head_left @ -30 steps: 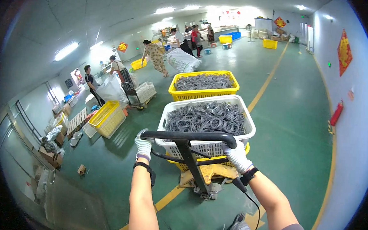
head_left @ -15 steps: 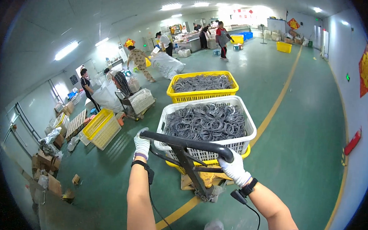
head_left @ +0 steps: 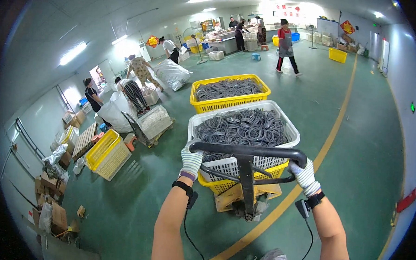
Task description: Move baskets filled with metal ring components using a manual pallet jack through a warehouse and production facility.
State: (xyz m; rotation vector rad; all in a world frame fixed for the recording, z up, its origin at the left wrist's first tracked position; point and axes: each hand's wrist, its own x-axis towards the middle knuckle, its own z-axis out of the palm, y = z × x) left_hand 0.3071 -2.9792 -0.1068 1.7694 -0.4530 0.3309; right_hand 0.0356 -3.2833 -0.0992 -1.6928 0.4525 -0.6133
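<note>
Since the earlier frame the view has swung, so the yellow floor line [head_left: 308, 176] now runs closer under the pallet-jack handle [head_left: 248, 152] and the far workers sit higher in the picture. The left hand [head_left: 191, 160] and right hand [head_left: 303, 175], both in white knit gloves, are wrapped tight around the two ends of the handle, a black looped metal bar, fingers curled fully round it. Just beyond the handle sits a white slatted plastic crate [head_left: 289, 131] heaped with dark rubber rings [head_left: 240, 127], stacked on a yellow crate [head_left: 215, 183] whose contents are hidden. Farther beyond stands a second yellow crate [head_left: 228, 102] of the same rings. Below the handle, a wooden pallet [head_left: 230, 196] shows only partly. Left of the handle, an empty yellow basket [head_left: 107, 154] rests on the glossy green floor [head_left: 365, 151].
</note>
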